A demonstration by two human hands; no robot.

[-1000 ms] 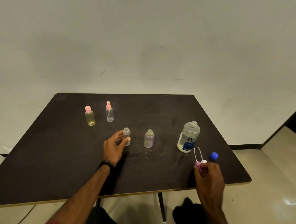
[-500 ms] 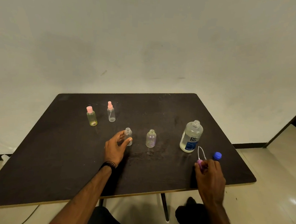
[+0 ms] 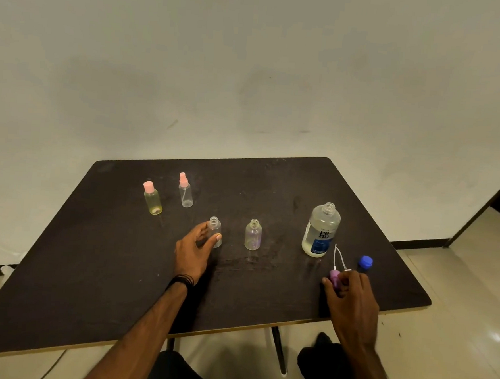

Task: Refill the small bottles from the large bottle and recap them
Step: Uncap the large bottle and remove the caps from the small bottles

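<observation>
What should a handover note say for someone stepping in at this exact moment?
Left hand: holds an uncapped small bottle upright on the table.
Right hand: pinches a purple spray cap by the near right edge.
The large bottle stands open; its blue cap lies beside it. A second uncapped small bottle stands mid-table.
Done: two pink-capped bottles at the far left are closed.
Left: cap both open small bottles, whose fill level is unclear, then the large one.

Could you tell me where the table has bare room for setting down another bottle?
Bare: the near left of the table, and the far strip behind the large bottle. Crowded: the near right, around the right hand and blue cap.
</observation>
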